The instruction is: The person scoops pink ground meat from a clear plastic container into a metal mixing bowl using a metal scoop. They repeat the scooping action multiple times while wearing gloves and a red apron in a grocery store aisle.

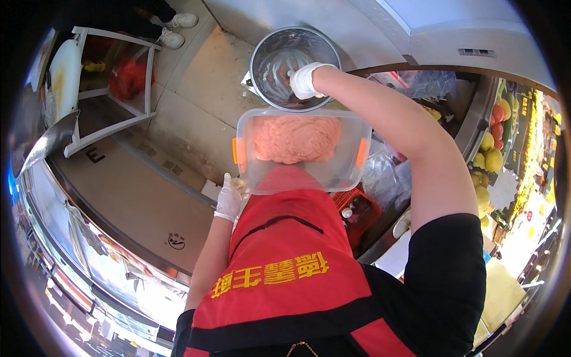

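Observation:
My right hand (307, 81), in a white glove, reaches over the rim into a round metal pot (274, 67). Its fingers are curled, and whether they hold anything is hidden. Pale, wet residue smears the inside of the pot. Just in front of the pot is a clear plastic tub (345, 174) with orange side latches. A large lump of pink meat paste (296, 138) fills its far part. By the near left corner of the tub is my left hand (228, 201), also gloved, thumb raised. Its other fingers are partly hidden, so its grip is unclear.
A white-framed stand (151, 80) with a red plastic bag (129, 80) is at upper left, near another person's shoes (171, 38). A broad knife blade (47, 143) juts out at the left. On the right are plastic bags (386, 176), a red box (357, 209) and fruit (493, 158).

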Motion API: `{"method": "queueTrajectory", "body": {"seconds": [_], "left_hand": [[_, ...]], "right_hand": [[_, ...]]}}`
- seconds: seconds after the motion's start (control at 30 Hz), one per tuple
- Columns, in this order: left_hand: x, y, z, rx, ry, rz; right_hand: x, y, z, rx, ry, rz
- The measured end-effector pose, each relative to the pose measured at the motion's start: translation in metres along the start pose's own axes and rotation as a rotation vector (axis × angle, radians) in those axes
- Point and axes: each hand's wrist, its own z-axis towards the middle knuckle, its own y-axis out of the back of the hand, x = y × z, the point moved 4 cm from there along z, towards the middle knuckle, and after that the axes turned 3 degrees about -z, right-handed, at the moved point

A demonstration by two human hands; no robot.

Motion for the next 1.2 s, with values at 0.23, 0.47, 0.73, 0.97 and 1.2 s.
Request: {"method": "queueTrajectory", "body": {"seconds": [0.23,0.47,0.73,0.97,1.2], "left_hand": [[0.002,0.003,-0.004,-0.004,0.008,-0.027],[-0.005,-0.004,-0.003,-0.009,-0.021,0.076],[-0.013,-0.005,0.008,-0.057,-0.026,0.233],[-0.019,-0.012,0.006,-0.047,-0.034,0.29],[-0.024,-0.006,0.009,-0.041,-0.036,0.289]], "right_hand": [[-0.013,0.046,-0.076,0.139,-0.012,0.473],[-0.072,-0.02,-0.125,0.037,0.138,1.384],[-0.014,-0.117,-0.227,-0.329,0.31,1.606],[0.059,-0.288,-0.122,-0.929,-0.187,0.496],[0.085,-0.271,-0.158,-0.739,-0.494,0.795]]}}
